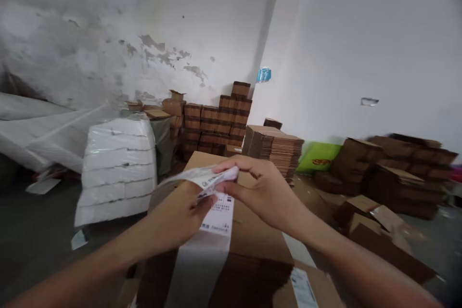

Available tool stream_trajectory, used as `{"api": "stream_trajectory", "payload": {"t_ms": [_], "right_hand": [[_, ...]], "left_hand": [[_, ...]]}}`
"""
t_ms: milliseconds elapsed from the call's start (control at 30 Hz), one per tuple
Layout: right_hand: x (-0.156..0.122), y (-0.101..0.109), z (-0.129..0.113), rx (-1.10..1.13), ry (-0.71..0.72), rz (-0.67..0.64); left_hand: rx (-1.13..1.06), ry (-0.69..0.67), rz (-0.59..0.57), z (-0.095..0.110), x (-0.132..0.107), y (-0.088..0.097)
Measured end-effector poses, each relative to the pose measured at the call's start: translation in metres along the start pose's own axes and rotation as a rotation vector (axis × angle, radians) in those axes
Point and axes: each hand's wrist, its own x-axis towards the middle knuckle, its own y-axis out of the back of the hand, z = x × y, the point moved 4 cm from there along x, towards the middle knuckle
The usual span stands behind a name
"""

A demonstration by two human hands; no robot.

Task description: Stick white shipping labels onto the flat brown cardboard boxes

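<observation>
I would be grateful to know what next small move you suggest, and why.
Perhaps the right hand should gently peel at the edge of the white printed label strip, since it pinches the raised, bent part, with the left hand close beside it.

Printed label strip: thin paper, smooth, faint sheen. Cardboard stack beneath: matt, layered edges rough. White bundle: wrapped in glossy, wrinkled clear plastic film. Left wall: rough, flaking plaster. Right wall: smoother, matt paint.
</observation>
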Motion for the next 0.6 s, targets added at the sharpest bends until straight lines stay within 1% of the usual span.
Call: {"api": "stream_trajectory", "payload": {"t_ms": [33, 100, 133, 167, 200, 233, 267, 300, 333, 367, 400, 433, 467, 500, 533, 567, 600], "right_hand": [[0.007, -0.008, -0.011, -0.027, 0.038, 0.03], [0.012, -0.023, -0.023, -0.121, 0.133, 0.089], [0.01, -0.03, -0.026, -0.177, 0.202, 0.073], [0.008, -0.036, -0.029, -0.231, 0.282, 0.035], [0.006, -0.039, -0.031, -0.275, 0.356, -0.003], [0.005, -0.037, -0.033, -0.293, 0.408, -0.021], [0.007, -0.032, -0.033, -0.27, 0.422, -0.017], [0.012, -0.022, -0.03, -0.21, 0.391, 0.012], [0.02, -0.011, -0.024, -0.126, 0.33, 0.066], [0.029, 0.001, -0.013, -0.05, 0.25, 0.137], [0.039, 0.009, 0.003, -0.026, 0.149, 0.194], [0.049, 0.013, 0.021, -0.055, 0.04, 0.224], [0.057, 0.012, 0.041, -0.125, -0.066, 0.22], [0.063, 0.007, 0.062, -0.206, -0.158, 0.19], [0.066, -0.001, 0.081, -0.272, -0.234, 0.14], [0.065, -0.011, 0.097, -0.328, -0.286, 0.077], [0.061, -0.02, 0.109, -0.376, -0.307, 0.011]], "left_hand": [[-0.138, 0.051, 0.016, 0.002, -0.002, 0.002], [-0.531, 0.199, 0.084, 0.001, -0.004, 0.008], [-0.706, 0.28, 0.155, -0.001, -0.003, 0.012], [-0.828, 0.345, 0.243, -0.006, -0.002, 0.018], [-0.89, 0.389, 0.326, -0.013, 0.0, 0.026], [-0.908, 0.415, 0.398, -0.022, 0.002, 0.035], [-0.911, 0.413, 0.467, -0.032, 0.004, 0.046], [-0.91, 0.395, 0.527, -0.043, 0.005, 0.058], [-0.908, 0.392, 0.612, -0.056, 0.004, 0.072], [-0.896, 0.356, 0.726, -0.067, 0.0, 0.086], [-0.88, 0.337, 0.797, -0.077, -0.004, 0.098], [-0.87, 0.318, 0.827, -0.084, -0.009, 0.106], [-0.863, 0.317, 0.808, -0.088, -0.014, 0.109], [-0.859, 0.335, 0.758, -0.089, -0.018, 0.107], [-0.851, 0.359, 0.68, -0.088, -0.021, 0.102], [-0.822, 0.4, 0.573, -0.085, -0.024, 0.093], [-0.758, 0.435, 0.459, -0.081, -0.027, 0.083]]}}
